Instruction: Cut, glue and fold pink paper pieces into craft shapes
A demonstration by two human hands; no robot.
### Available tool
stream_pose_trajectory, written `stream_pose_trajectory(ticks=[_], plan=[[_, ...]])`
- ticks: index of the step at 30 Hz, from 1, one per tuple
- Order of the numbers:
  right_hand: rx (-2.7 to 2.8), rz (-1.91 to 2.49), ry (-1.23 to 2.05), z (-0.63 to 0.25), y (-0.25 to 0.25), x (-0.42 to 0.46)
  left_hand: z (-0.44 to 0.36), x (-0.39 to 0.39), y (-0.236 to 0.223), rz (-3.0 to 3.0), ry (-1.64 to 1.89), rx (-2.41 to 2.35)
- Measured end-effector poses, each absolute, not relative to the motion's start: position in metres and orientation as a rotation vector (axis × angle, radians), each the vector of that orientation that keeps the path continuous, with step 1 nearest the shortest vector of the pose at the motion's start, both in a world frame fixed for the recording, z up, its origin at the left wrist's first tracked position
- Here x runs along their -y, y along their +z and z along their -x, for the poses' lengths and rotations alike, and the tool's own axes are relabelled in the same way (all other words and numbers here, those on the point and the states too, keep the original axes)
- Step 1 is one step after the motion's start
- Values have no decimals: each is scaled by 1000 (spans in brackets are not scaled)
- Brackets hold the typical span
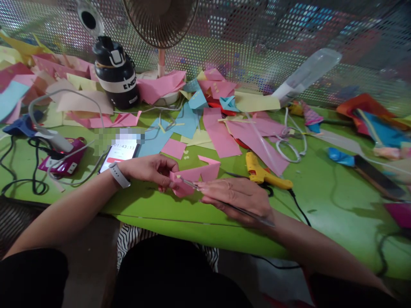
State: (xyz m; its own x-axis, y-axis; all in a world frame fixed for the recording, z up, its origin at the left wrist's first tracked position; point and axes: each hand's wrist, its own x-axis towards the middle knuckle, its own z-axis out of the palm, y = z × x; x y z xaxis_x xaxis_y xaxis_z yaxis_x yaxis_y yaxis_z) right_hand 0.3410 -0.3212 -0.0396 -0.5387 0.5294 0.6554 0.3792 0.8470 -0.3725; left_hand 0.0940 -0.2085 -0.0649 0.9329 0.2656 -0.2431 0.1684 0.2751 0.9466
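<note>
My left hand (156, 172) pinches the left end of a folded pink paper piece (210, 172) just above the table. Between the fingers of my right hand (239, 197) are slim metal tweezers (244, 209), their back end reaching toward my wrist. The tips touch or nearly touch the pink paper, where a tiny pale yellow bit (179, 176) shows. Whether the tips grip that bit is too small to tell. Behind my right hand lies a yellow hot glue gun (265, 173).
Pink, blue and yellow paper scraps (221, 132) cover the back of the green table (160, 207). A lit phone (123, 145) lies by my left wrist. A black bottle (117, 77), a fan (160, 19), cables, and a magenta power device (67, 160) stand around.
</note>
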Motion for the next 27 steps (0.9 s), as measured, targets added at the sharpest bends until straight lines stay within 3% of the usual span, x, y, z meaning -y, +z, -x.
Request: stream_pose_trajectory(ticks=[22,27], plan=[[2114,759,286,-342,-42,322,-92,209,-62,-1309,75,-377],[1524,962,857,-339,-57,316,-91,208,-60,-1264,98,-361]])
